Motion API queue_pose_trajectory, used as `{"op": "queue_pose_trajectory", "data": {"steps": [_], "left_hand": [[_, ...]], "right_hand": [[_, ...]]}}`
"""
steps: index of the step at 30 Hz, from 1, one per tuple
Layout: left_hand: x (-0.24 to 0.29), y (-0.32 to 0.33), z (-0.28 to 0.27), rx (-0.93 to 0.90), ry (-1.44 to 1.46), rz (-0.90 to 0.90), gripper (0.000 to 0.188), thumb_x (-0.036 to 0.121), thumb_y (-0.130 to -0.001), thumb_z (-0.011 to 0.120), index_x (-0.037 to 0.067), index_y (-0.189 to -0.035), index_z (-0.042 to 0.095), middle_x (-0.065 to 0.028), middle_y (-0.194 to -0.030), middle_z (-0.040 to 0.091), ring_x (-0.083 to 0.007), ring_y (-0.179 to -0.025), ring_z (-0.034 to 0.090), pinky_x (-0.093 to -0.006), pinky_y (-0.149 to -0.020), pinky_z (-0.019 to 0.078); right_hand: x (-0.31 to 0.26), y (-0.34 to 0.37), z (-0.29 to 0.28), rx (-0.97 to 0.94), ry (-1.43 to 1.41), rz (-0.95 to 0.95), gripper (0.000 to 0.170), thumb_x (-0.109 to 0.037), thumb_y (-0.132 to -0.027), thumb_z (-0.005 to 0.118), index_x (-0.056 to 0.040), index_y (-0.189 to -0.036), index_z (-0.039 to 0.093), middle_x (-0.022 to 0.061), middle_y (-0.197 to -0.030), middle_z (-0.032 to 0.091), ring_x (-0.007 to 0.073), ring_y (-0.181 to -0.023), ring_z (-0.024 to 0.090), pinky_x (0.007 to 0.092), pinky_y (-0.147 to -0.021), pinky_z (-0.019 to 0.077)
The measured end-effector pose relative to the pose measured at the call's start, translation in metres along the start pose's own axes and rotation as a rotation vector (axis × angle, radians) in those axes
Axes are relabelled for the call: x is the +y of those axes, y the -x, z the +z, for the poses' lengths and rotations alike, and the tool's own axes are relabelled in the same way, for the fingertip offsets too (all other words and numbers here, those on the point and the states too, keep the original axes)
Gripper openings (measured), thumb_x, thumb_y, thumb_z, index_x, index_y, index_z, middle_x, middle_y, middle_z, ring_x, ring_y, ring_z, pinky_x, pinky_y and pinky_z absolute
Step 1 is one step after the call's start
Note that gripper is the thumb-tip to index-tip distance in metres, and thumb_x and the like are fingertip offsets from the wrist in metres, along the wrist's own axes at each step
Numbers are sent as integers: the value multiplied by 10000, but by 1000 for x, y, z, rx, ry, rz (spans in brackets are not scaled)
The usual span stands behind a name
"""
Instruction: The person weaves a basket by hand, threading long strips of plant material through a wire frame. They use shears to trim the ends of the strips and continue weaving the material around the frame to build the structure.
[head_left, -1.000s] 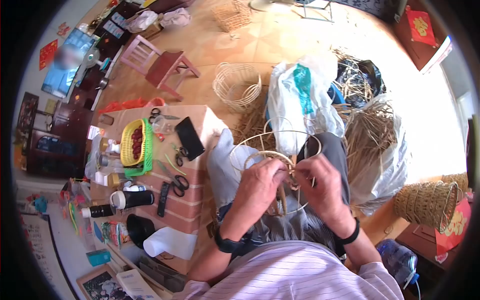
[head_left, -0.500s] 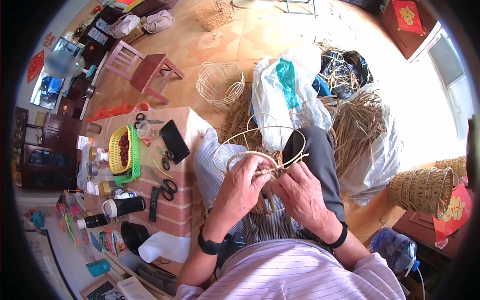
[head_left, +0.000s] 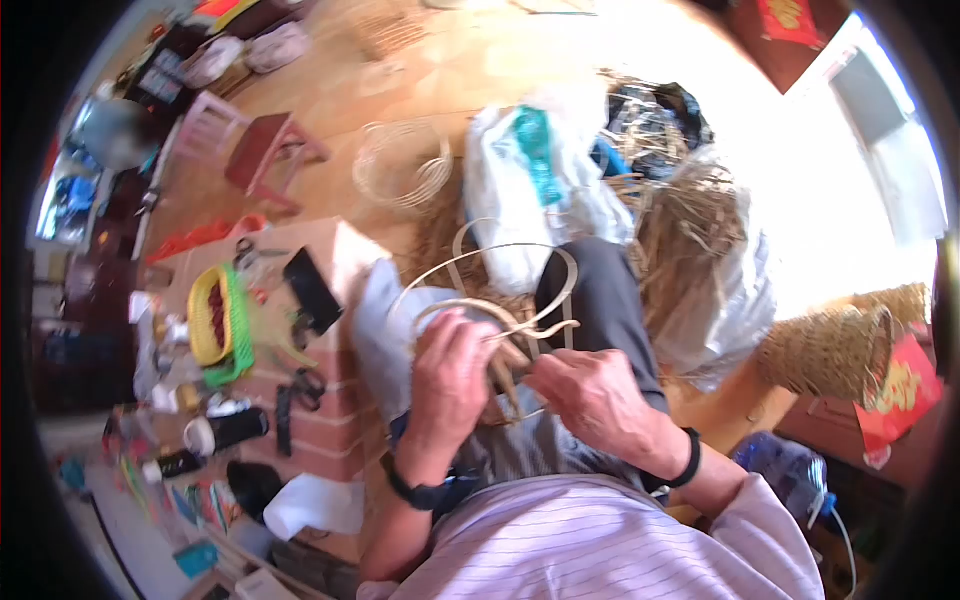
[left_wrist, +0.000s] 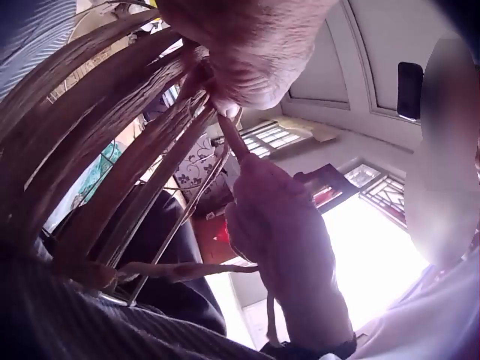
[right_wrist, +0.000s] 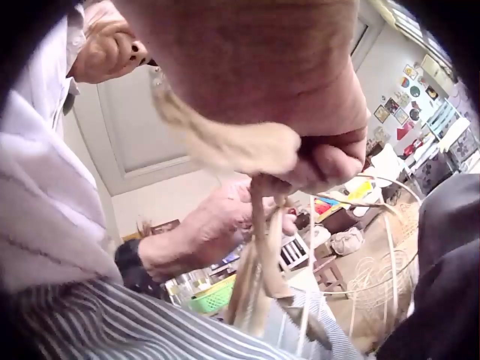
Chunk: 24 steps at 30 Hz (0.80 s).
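Observation:
A half-woven frame of thin pale hoops (head_left: 480,250) and brown strips (left_wrist: 112,161) rests over the lap. The left hand (head_left: 452,372) grips its rim on the near left side; in the left wrist view the left hand (left_wrist: 251,49) is at the top of the strips. The right hand (head_left: 597,395) has its fingers curled and pinches a brown strip (left_wrist: 234,137) that runs toward the left hand. From the right wrist view, the right hand (right_wrist: 262,90) is close above the strips, the left hand (right_wrist: 206,229) beyond. Some fingertips are hidden.
At the left, a cloth-covered table (head_left: 335,400) bears a yellow basket (head_left: 208,315), scissors, a phone and bottles. Ahead on the floor are a wire-like basket (head_left: 403,168), plastic bags (head_left: 500,180) and dry strips (head_left: 690,220). Woven baskets (head_left: 825,352) lie at the right.
The right hand has moved down and away from the left hand, which stays at the rim. The head view has shifted, so the surroundings appear farther left.

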<state>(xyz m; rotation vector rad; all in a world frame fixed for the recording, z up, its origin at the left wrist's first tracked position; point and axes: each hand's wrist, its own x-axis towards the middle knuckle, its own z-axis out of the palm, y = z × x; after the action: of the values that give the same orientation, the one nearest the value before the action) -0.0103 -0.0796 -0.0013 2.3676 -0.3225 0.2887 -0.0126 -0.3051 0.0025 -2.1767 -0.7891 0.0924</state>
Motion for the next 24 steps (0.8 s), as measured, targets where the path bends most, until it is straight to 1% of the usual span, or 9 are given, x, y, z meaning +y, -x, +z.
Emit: {"op": "queue_pose_trajectory", "data": {"steps": [3,7,10,13,14,15,17,21,24], "left_hand": [[5,-6,-10,-98,28,-74,128,151,-1071,665,28,-1054,696,-208,-1126,705,-436,-1106,679,-525,-983,529],[16,-13,-16,-147,49,-117,204,209,-1090,671,16,-1026,657,-182,-1043,650,-408,-1015,667,-492,-928,527],[10,-6,-5,-63,10,-97,229,233,-1101,656,20,-1017,650,-172,-1033,642,-407,-1029,654,-497,-946,517],[5,5,11,51,-134,-25,240,244,-1113,634,26,-1015,646,-163,-1031,638,-405,-1049,638,-510,-981,500],[6,7,12,37,-162,-6,249,221,-1133,584,-5,-1036,626,-183,-1060,631,-411,-1102,628,-517,-1015,490],[6,9,15,48,-173,0,246,218,-1133,583,-4,-1036,625,-180,-1058,630,-409,-1100,629,-513,-1013,490],[1,10,18,77,-199,16,239,212,-1132,583,-3,-1036,624,-176,-1054,627,-405,-1095,631,-506,-1010,491],[-3,7,16,68,-144,-25,223,220,-1120,605,20,-1028,645,-164,-1039,632,-406,-1082,613,-534,-1027,477],[-4,7,15,54,-144,-39,230,213,-1128,594,13,-1024,636,-156,-1035,634,-383,-1040,628,-502,-998,499]], "right_hand": [[9,9,6,68,-76,8,201,-28,-870,722,-78,-1060,681,104,-868,694,354,-795,736,489,-658,576],[9,23,1,35,-217,144,123,-104,-1024,715,-51,-990,610,174,-818,657,419,-709,676,510,-614,532],[24,42,-15,-95,-491,281,177,-159,-1093,670,-38,-993,588,186,-774,607,434,-686,596,508,-634,495],[45,69,-44,-208,-551,349,213,-195,-1132,628,-27,-1004,601,182,-777,595,413,-711,580,486,-688,497],[59,82,-47,-198,-573,317,230,-208,-1154,599,-23,-1018,618,171,-772,572,356,-726,596,457,-726,502],[68,93,-58,-253,-616,426,221,-218,-1151,615,-23,-1053,649,111,-734,550,253,-697,596,420,-688,495],[95,110,-65,-278,-720,637,197,-192,-1139,630,-15,-1070,683,55,-726,561,174,-683,586,377,-659,500],[212,188,-24,216,-392,935,150,-118,-1064,645,16,-1047,709,53,-752,630,153,-669,609,351,-641,525],[293,233,-10,305,-110,905,156,-92,-1022,628,1,-1093,730,155,-848,723,297,-801,734,427,-721,576]]}}
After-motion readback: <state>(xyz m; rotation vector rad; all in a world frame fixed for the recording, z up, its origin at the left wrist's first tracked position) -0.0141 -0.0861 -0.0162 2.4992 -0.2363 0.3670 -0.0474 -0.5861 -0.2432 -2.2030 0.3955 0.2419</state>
